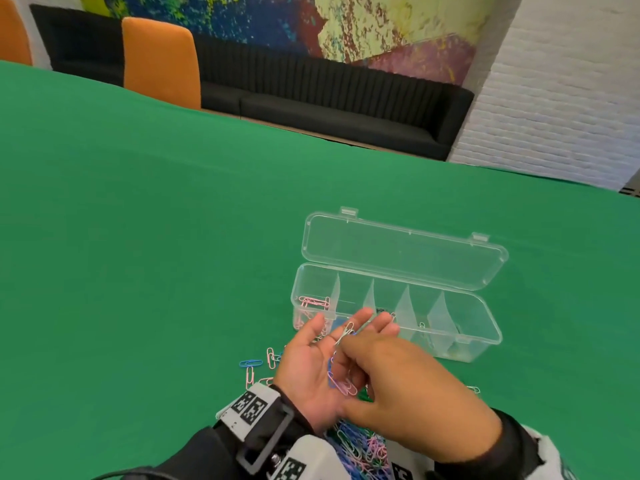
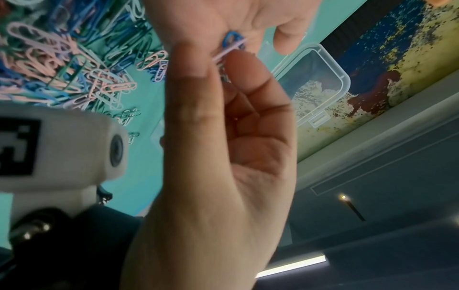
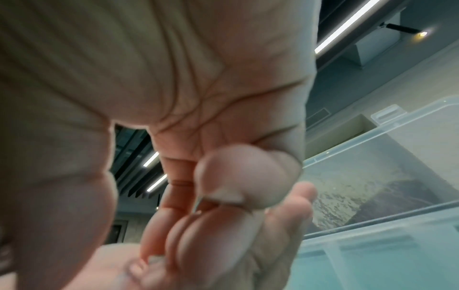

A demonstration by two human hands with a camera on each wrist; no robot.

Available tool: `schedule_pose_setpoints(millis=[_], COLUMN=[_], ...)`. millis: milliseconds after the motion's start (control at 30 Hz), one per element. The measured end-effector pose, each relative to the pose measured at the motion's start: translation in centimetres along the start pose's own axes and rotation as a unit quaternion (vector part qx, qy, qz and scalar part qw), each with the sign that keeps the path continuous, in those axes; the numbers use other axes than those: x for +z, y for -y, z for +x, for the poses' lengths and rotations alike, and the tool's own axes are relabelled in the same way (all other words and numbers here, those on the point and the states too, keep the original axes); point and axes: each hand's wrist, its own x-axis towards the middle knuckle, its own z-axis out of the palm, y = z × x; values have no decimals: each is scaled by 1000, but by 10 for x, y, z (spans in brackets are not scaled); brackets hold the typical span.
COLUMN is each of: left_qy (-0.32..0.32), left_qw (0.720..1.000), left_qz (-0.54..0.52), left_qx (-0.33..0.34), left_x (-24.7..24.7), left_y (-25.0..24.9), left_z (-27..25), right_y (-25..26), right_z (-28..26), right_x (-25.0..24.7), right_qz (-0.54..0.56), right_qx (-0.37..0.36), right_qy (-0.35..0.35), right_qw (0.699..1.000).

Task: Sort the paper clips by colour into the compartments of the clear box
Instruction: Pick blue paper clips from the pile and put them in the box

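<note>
My left hand lies palm up with fingers nearly straight, cradling a small bunch of pink and blue paper clips; my right hand curls over it, thumb and forefinger pinching one pale clip lifted from the bunch. The clear box stands open just beyond both hands on the green table, its lid laid back; pink clips sit in the compartment ahead of my left fingertips, and the other compartments hold little that I can make out. The loose pile lies beneath my wrists. To do this step well, I judge, I should lift the pinched clip clear of its neighbours, confirm its colour, and release it low inside the matching compartment.
</note>
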Motion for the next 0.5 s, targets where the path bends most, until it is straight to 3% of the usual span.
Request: schedule_pose_setpoints(millis=[500], left_qy=[11], left_qw=[998], left_qz=[-42], left_qx=[45], left_x=[1], left_y=[-4], left_z=[-1], right_y=[-2], right_z=[7], right_x=[9], right_qz=[-53], right_qx=[-9], right_qy=[-26], right_qw=[998])
